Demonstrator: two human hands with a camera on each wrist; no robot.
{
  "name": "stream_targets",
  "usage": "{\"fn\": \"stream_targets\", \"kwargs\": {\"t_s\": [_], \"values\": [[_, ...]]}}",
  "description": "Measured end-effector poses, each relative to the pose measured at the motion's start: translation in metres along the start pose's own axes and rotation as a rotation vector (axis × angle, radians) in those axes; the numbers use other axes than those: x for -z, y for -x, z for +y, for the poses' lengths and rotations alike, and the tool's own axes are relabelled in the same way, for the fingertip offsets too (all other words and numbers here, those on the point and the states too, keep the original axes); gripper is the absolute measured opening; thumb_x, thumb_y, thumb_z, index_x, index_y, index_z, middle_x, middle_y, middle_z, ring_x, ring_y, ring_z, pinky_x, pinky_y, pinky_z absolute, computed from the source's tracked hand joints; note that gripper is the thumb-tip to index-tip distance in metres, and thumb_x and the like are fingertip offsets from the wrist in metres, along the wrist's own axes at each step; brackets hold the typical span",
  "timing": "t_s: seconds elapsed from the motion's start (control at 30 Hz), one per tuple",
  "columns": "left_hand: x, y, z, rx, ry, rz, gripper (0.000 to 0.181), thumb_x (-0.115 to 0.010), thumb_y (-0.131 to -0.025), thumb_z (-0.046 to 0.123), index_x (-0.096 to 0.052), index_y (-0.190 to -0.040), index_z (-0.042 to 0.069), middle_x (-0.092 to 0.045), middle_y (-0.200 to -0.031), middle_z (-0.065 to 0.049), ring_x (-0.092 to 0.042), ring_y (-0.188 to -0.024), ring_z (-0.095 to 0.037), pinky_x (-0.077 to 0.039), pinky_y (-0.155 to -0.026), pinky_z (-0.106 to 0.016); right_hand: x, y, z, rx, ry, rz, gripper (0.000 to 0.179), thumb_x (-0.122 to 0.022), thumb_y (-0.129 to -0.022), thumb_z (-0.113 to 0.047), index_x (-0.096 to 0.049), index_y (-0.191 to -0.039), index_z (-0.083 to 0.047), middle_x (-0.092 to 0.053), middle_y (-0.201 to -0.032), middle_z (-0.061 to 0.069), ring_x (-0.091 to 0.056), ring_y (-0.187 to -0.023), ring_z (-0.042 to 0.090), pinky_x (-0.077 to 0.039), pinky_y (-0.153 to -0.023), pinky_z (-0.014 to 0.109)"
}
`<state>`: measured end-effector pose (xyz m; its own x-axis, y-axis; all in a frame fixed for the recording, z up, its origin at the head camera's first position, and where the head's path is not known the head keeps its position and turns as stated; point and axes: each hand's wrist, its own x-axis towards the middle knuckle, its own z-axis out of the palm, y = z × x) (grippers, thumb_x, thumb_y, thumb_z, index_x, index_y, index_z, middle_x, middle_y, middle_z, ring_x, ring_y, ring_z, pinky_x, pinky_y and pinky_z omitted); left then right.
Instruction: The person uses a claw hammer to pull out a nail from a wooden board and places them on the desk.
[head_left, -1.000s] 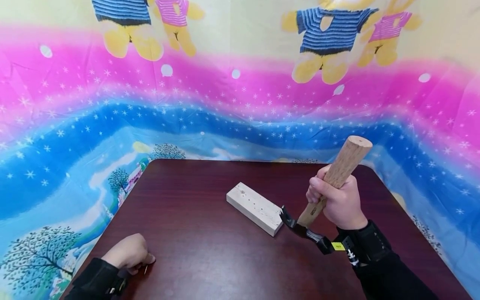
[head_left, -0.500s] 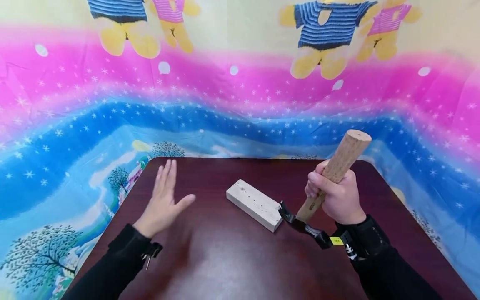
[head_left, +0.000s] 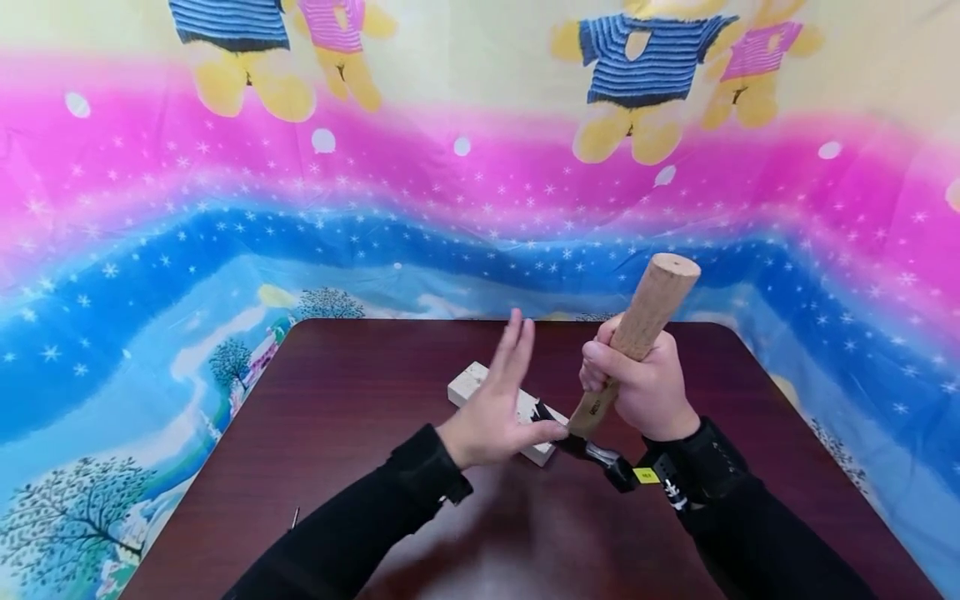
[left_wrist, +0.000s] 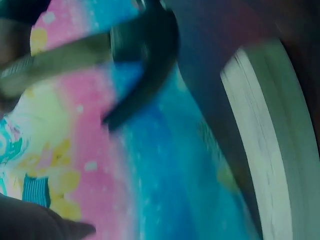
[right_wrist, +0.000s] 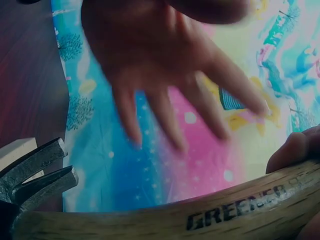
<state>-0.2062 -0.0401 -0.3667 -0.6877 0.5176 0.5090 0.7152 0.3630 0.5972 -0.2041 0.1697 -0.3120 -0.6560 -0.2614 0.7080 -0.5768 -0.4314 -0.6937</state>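
Observation:
My right hand [head_left: 654, 385] grips a claw hammer [head_left: 647, 321] by its wooden handle, handle end up and black head low. The claw [right_wrist: 42, 172] shows its two prongs in the right wrist view. My left hand [head_left: 491, 417] is raised with fingers spread, its thumb overlapping the hammer near the head in the head view. Behind that hand a pale wooden block [head_left: 467, 383] lies on the table, partly covered. Its long side [left_wrist: 265, 145] shows in the left wrist view. A thin nail-like metal piece [head_left: 296, 517] sticks out beside my left sleeve.
The dark red-brown table [head_left: 360, 375] has rounded far corners. Behind and around it hangs a printed cloth [head_left: 420, 192] with bears and snowflakes. A yellow tag [head_left: 646, 476] shows beside the hammer head, near my right wrist.
My left hand has lifted from the table's left front, opened its fingers and swung right, up to the hammer. The hammer, in my right hand, has shifted slightly left. The block has stayed put.

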Motion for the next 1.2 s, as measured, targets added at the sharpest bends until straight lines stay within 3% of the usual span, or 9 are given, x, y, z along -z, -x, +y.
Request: {"fn": "stream_targets", "kwargs": {"t_s": [0.13, 0.23, 0.3, 0.43, 0.53, 0.6, 0.67, 0.73, 1.2], "values": [[-0.021, -0.009, 0.004, 0.005, 0.198, -0.074, 0.112, -0.063, -0.086, 0.062, 0.019, -0.157, 0.031, 0.029, -0.160, 0.006, -0.019, -0.147, -0.025, -0.048, -0.098, -0.040, -0.006, -0.003, 0.003, 0.006, -0.006, -0.017, 0.009, -0.056, -0.093, 0.015, -0.051, -0.089, 0.008, -0.047, -0.063, 0.016, -0.046, -0.052, 0.025, -0.045, -0.051, 0.040], [-0.031, -0.011, 0.006, -0.002, 0.310, -0.113, 0.121, -0.079, -0.086, 0.029, 0.020, -0.156, 0.033, 0.029, -0.160, 0.006, -0.032, -0.142, -0.025, -0.046, -0.099, -0.033, -0.011, -0.005, 0.005, 0.011, -0.018, -0.019, 0.010, -0.058, -0.093, 0.013, -0.051, -0.087, 0.008, -0.047, -0.063, 0.015, -0.048, -0.052, 0.025, -0.046, -0.052, 0.038], [-0.035, -0.011, 0.006, -0.008, 0.322, -0.121, 0.126, -0.082, -0.084, 0.015, 0.020, -0.156, 0.033, 0.022, -0.162, 0.005, -0.038, -0.139, -0.023, -0.045, -0.099, -0.030, -0.013, -0.005, 0.005, 0.019, -0.029, -0.025, 0.010, -0.058, -0.093, 0.014, -0.051, -0.086, 0.009, -0.047, -0.062, 0.015, -0.048, -0.052, 0.025, -0.046, -0.052, 0.038], [-0.038, -0.013, 0.007, -0.016, 0.258, -0.115, 0.116, -0.081, -0.086, 0.017, 0.008, -0.159, 0.030, -0.017, -0.162, 0.000, -0.051, -0.126, -0.015, -0.045, -0.099, -0.027, -0.015, -0.007, 0.005, 0.031, -0.036, -0.038, 0.011, -0.054, -0.092, 0.018, -0.050, -0.085, 0.009, -0.046, -0.060, 0.015, -0.047, -0.051, 0.025, -0.044, -0.049, 0.040], [-0.037, -0.013, 0.008, 0.013, 0.160, -0.138, 0.089, -0.077, -0.090, 0.020, -0.018, -0.157, 0.022, -0.052, -0.138, -0.001, -0.059, -0.109, -0.007, -0.049, -0.091, -0.022, -0.016, -0.007, 0.005, 0.033, -0.044, -0.043, 0.012, -0.052, -0.091, 0.020, -0.050, -0.087, 0.008, -0.047, -0.060, 0.016, -0.047, -0.050, 0.025, -0.044, -0.048, 0.041], [-0.035, -0.012, 0.009, 0.045, 0.098, -0.172, 0.068, -0.073, -0.094, 0.019, -0.033, -0.149, 0.015, -0.063, -0.121, -0.001, -0.061, -0.096, -0.003, -0.050, -0.084, -0.019, -0.016, -0.008, 0.005, 0.030, -0.052, -0.046, 0.013, -0.052, -0.090, 0.020, -0.050, -0.087, 0.008, -0.047, -0.060, 0.016, -0.047, -0.049, 0.026, -0.045, -0.047, 0.041], [-0.032, -0.011, 0.009, 0.059, 0.052, -0.205, 0.048, -0.069, -0.097, 0.019, -0.044, -0.137, 0.011, -0.067, -0.106, 0.000, -0.061, -0.086, -0.002, -0.050, -0.078, -0.017, -0.016, -0.007, 0.005, 0.025, -0.063, -0.048, 0.013, -0.052, -0.090, 0.020, -0.050, -0.088, 0.007, -0.047, -0.060, 0.016, -0.047, -0.049, 0.026, -0.044, -0.047, 0.042], [-0.029, -0.010, 0.010, 0.063, 0.043, -0.229, 0.039, -0.066, -0.099, 0.018, -0.048, -0.132, 0.009, -0.067, -0.102, 0.000, -0.060, -0.083, -0.002, -0.049, -0.076, -0.016, -0.017, -0.006, 0.005, 0.013, -0.069, -0.045, 0.014, -0.052, -0.090, 0.019, -0.051, -0.089, 0.005, -0.046, -0.060, 0.016, -0.047, -0.049, 0.026, -0.044, -0.047, 0.042], [-0.020, -0.002, 0.010, 0.009, 0.013, -0.250, 0.031, -0.067, -0.098, 0.013, -0.052, -0.125, 0.008, -0.067, -0.098, 0.000, -0.060, -0.080, -0.001, -0.048, -0.073, -0.015, -0.022, 0.000, 0.012, -0.052, -0.114, -0.042, 0.018, -0.049, -0.091, 0.017, -0.051, -0.089, 0.000, -0.045, -0.060, 0.015, -0.045, -0.050, 0.026, -0.045, -0.047, 0.040]]}}
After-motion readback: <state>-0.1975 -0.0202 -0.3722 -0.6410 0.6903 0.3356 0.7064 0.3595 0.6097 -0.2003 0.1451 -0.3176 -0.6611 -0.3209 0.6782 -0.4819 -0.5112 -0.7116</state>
